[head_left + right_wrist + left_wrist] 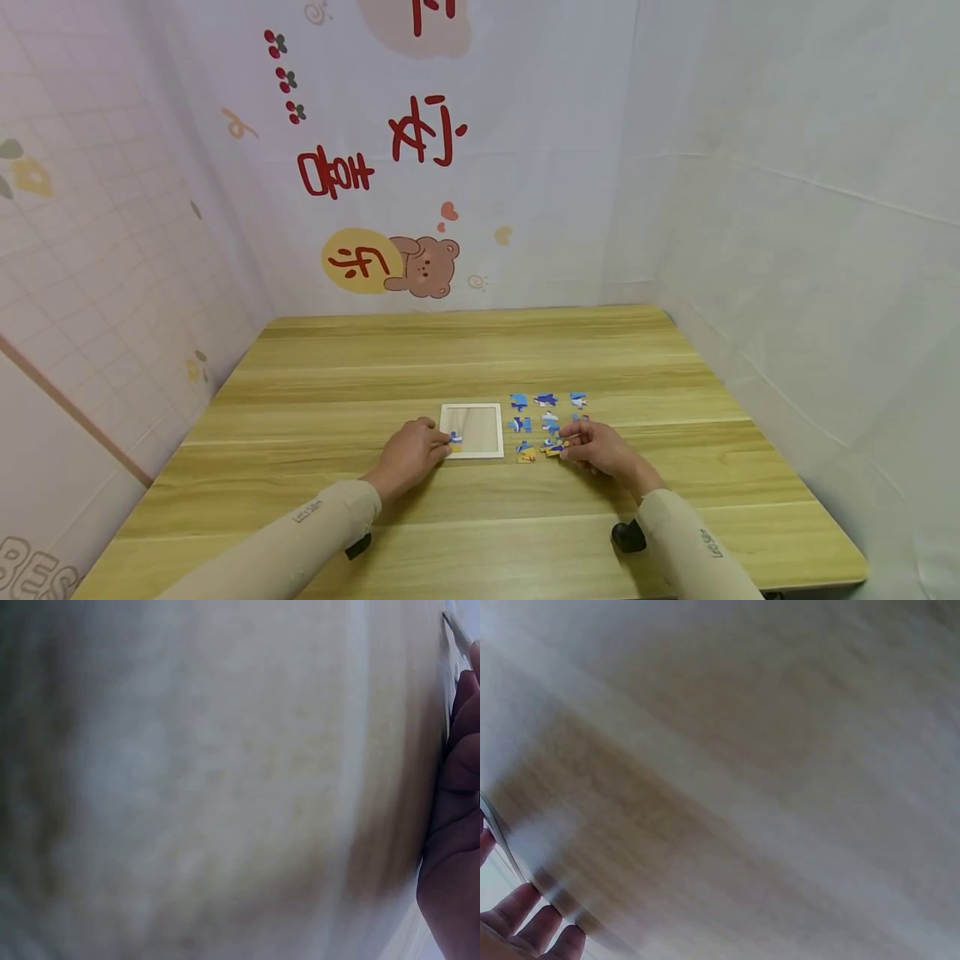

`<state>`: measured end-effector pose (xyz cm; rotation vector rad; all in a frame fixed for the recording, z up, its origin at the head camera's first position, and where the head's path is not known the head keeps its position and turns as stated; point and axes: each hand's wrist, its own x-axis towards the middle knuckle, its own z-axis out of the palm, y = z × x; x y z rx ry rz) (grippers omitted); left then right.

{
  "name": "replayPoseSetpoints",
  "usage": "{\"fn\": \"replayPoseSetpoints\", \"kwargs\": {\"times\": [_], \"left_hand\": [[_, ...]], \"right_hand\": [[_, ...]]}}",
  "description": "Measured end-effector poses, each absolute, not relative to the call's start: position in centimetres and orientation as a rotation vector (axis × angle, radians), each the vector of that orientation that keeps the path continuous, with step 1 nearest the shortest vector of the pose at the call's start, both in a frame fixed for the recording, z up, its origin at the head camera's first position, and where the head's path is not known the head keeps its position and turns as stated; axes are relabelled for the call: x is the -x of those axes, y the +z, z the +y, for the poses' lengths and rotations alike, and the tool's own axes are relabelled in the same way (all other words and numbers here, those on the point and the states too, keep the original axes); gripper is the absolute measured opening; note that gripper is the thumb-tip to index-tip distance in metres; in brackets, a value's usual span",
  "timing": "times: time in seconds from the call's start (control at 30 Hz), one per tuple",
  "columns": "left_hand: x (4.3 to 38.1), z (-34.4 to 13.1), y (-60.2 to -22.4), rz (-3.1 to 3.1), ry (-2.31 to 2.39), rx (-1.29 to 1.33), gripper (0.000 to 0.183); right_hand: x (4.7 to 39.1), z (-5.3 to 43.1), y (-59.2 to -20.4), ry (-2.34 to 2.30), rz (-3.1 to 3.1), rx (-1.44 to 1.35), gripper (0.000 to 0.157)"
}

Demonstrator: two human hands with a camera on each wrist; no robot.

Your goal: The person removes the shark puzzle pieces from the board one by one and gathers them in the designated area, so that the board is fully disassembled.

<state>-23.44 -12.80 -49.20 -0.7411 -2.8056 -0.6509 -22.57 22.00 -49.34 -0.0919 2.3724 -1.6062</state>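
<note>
A white square puzzle frame (502, 431) lies on the table, with one blue-and-yellow puzzle piece (456, 443) in its lower left corner. My left hand (411, 454) rests against the frame's left side, its fingertips touching the edge near that piece. In the left wrist view the fingers (538, 928) show at the lower left beside a thin edge. To the right of the frame, my right hand (600, 450) pinches a blue-and-yellow piece (553, 450) at the lower part of the loose pieces. Its fingertips are partly hidden in the head view. The right wrist view shows curled fingers (461, 765).
Several loose pieces lie in rough rows right of the frame, among them a blue piece (519, 402), a dark blue one (546, 400) and a yellow one (527, 454). The wooden table (360, 358) meets a printed cloth wall (555, 250) at the back.
</note>
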Motion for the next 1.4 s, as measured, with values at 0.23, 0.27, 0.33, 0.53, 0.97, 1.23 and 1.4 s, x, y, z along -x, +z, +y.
{"fn": "replayPoseSetpoints", "kwargs": {"times": [0.23, 0.27, 0.33, 0.53, 0.97, 1.23, 1.4], "left_hand": [[23.5, -12.9, -49.4, -2.822, -0.657, 0.745, 0.018], [23.6, -12.8, -49.5, -2.824, -0.665, 0.742, 0.018], [23.6, -12.8, -49.5, -2.825, -0.669, 0.740, 0.018], [23.6, -12.9, -49.5, -2.820, -0.686, 0.735, 0.018], [23.4, -13.0, -49.5, -2.823, -0.690, 0.722, 0.017], [23.5, -12.9, -49.4, -2.833, -0.721, 0.701, 0.014], [23.7, -12.9, -49.4, -2.845, -0.742, 0.675, 0.013]], "right_hand": [[22.4, 21.8, -49.5, -1.561, 2.421, 0.075, 0.035], [22.4, 21.8, -49.5, -1.562, 2.425, 0.075, 0.035], [22.4, 21.9, -49.5, -1.567, 2.424, 0.069, 0.035], [22.3, 22.0, -49.4, -1.571, 2.422, 0.112, 0.038], [22.4, 21.5, -49.1, -1.518, 2.460, 0.130, 0.032], [22.4, 20.2, -48.4, -1.511, 2.467, 0.165, 0.033], [22.9, 17.8, -47.6, -1.562, 2.472, 0.236, 0.032]]}}
